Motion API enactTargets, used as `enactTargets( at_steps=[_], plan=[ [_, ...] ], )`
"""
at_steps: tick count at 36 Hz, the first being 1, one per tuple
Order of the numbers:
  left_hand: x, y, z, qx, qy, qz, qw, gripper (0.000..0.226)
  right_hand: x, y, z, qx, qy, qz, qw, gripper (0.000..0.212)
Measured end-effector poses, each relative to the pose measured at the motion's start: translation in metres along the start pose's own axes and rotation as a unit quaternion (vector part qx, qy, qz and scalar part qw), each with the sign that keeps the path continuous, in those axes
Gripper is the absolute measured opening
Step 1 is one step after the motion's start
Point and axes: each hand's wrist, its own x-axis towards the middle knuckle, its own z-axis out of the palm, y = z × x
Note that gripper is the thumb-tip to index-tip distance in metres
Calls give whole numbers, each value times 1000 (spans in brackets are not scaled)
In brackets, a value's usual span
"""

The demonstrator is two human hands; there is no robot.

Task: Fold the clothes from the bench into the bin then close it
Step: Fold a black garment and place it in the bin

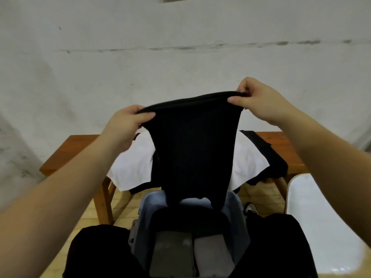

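I have a black garment (pixel 192 145) held up at mid-frame, my left hand (pixel 128 125) pinching its top edge at one corner and my right hand (pixel 259 101) pinching the other, so it hangs flat with its lower end dangling into the bin (pixel 234 205) at lower centre. I'd put the task around midway: grey folded pieces (pixel 172 251) and a dark one already lie in the bin, this garment is not yet folded, and a white cloth (pixel 132 167) with another black piece (pixel 267 157) lies on the bench (pixel 80 145) behind it. The bin is open. The pale shape at the right edge may be its lid (pixel 321 221), though I can't be sure. My knees flank the bin closely, and the hanging garment hides part of its opening, so lowering needs care.
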Motion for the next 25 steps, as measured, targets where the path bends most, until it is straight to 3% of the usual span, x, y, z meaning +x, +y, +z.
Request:
enactTargets(
  at_steps=[6,11,13,17,20,25],
  plan=[
    [23,15,-9,5,-59,17,998,7,0,26,-11,1,-104,50,993,16],
    [29,40,-15,112,-157,22,981,16,-4,20,-18,-110,-187,82,973,10],
    [31,53,-19,137,-163,44,976,18,-2,18,-22,-89,-174,74,978,13],
    [32,63,-23,145,-138,59,978,17,0,21,-19,126,-100,38,986,28],
    [28,55,-19,314,-145,37,938,14,-5,39,-8,83,-101,53,990,22],
    [26,59,-10,306,-101,73,944,12,-9,47,-14,170,-85,65,980,14]
  ],
)
